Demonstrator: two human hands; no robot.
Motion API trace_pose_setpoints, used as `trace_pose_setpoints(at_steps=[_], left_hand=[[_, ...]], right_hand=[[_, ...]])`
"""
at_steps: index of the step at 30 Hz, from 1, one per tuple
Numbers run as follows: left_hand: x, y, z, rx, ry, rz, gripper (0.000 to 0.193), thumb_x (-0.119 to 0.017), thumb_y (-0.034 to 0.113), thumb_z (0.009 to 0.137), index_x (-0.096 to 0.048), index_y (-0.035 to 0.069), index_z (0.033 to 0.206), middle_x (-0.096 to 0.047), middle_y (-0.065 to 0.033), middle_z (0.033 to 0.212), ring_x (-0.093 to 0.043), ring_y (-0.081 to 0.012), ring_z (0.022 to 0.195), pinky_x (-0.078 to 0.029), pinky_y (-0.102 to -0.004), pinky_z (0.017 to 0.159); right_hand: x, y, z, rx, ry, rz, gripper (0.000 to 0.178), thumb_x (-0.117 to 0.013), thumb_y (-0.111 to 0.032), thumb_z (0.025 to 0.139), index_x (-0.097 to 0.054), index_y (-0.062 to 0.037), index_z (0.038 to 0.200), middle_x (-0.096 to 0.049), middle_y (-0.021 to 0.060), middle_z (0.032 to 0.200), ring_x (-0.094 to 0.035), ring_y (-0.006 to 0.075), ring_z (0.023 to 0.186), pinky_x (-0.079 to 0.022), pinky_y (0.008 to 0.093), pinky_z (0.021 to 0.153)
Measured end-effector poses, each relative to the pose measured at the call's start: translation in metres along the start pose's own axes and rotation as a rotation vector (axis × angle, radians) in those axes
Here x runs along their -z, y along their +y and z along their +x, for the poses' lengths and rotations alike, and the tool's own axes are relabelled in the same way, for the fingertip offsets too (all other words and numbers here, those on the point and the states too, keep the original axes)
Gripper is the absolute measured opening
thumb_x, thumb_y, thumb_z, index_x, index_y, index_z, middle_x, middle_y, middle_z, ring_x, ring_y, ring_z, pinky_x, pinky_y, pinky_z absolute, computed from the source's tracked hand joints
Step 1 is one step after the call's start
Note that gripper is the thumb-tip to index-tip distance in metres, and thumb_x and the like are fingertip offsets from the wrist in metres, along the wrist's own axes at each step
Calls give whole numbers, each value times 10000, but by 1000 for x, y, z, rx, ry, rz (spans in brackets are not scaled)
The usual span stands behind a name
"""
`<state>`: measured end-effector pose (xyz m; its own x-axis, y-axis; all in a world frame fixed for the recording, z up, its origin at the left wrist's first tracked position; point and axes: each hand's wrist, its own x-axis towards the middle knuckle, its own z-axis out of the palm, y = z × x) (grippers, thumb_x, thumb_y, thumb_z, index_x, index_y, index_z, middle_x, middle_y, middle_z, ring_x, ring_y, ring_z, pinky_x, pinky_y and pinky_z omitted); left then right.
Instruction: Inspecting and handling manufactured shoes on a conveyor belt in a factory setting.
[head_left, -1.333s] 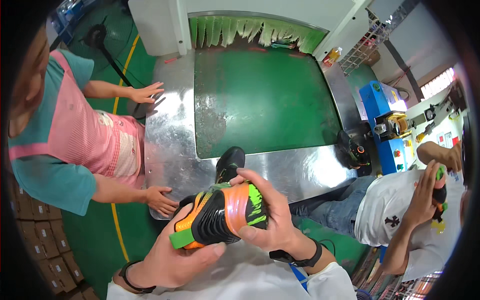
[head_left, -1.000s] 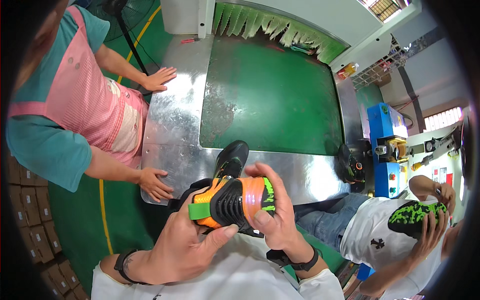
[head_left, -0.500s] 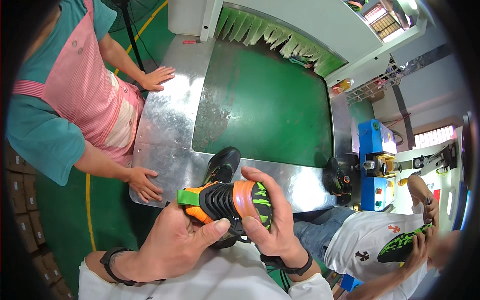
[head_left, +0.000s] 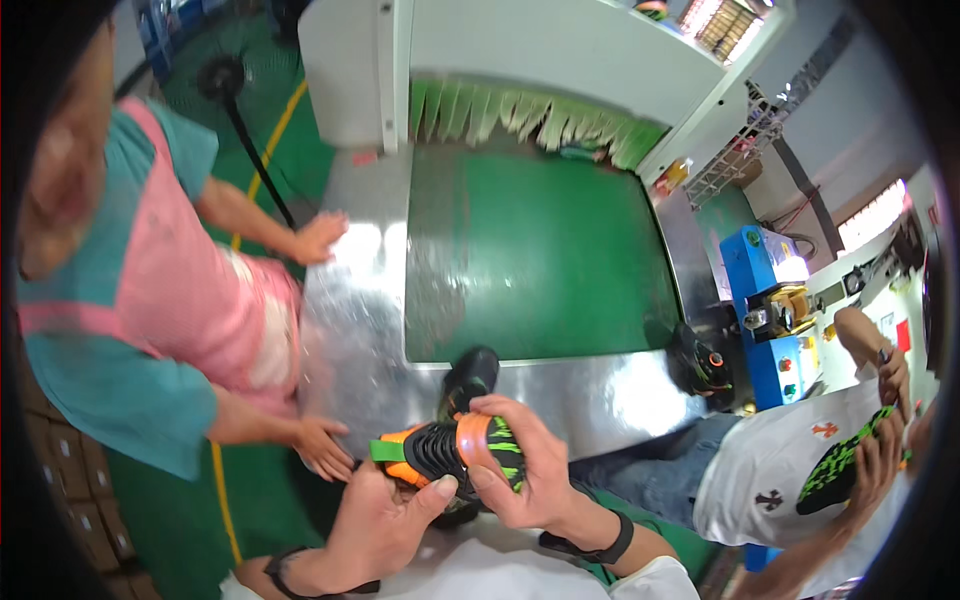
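Between my two hands, in front of my body, is a black, orange and green shoe (head_left: 436, 452) with a green pull tab at one end. My left hand (head_left: 385, 520) wraps the tab end, its thumb on the black ribbed part. The fingers of my right hand (head_left: 530, 465) curl round the other end, next to the shiny orange band and green-streaked section. Just beyond, a dark shoe (head_left: 470, 378) stands on the metal table edge (head_left: 545, 400), partly hidden by the held shoe. Another black shoe (head_left: 700, 362) rests at the table's right corner.
A green conveyor belt (head_left: 540, 260) runs under a white machine housing with a fringed curtain (head_left: 520, 112). At left a person in a pink apron (head_left: 190, 300) has both hands near the metal edge. On the right, another person holds a green-black shoe (head_left: 840, 465) beside a blue machine (head_left: 750, 260).
The whole view has shifted, so the belt and housing sit lower in it. Both my hands keep their grip on the shoe, which appears slightly lower.
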<state>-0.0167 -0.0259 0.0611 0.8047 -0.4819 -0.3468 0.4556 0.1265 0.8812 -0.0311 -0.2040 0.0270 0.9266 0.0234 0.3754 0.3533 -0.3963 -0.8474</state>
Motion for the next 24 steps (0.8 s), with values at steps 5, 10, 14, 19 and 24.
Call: trace_pose_setpoints(at_steps=[5,10,14,19,24], left_hand=[[2,3,-6,-78,-19,-97,443,-641,53,882,-429,-33,1261,-573,-59,1103,-562,-86,960,-487,-245,821],[2,3,-8,24,-72,-10,497,-657,59,865,-411,-35,1287,-559,-75,1142,-561,-110,1004,-472,-264,873],[0,3,-12,104,-81,-24,514,-668,121,882,-377,-15,1282,-543,-39,1097,-551,-64,951,-481,-230,811],[-1,-3,-15,81,-11,263,443,-629,142,912,-445,-24,1279,-581,-39,1088,-560,-73,919,-484,-229,781],[7,-4,-6,-6,2,177,384,-666,228,888,-548,-5,1170,-619,16,903,-539,-29,770,-455,-197,668]], right_hand=[[11,8,-3,27,-85,74,637,-735,-169,735,-441,27,1265,-504,224,1231,-542,373,1108,-439,405,949],[34,5,-8,41,-207,113,722,-760,-191,715,-413,33,1307,-479,238,1282,-504,379,1178,-402,413,1000],[36,2,-15,54,-211,56,725,-770,-216,656,-457,43,1257,-524,233,1223,-560,373,1090,-449,403,941],[20,-2,-25,249,31,-101,666,-774,-224,616,-510,54,1162,-582,220,1096,-612,364,946,-513,394,816],[23,2,-20,121,-116,14,619,-775,-225,712,-510,32,1210,-571,184,1141,-609,327,994,-504,383,856]])
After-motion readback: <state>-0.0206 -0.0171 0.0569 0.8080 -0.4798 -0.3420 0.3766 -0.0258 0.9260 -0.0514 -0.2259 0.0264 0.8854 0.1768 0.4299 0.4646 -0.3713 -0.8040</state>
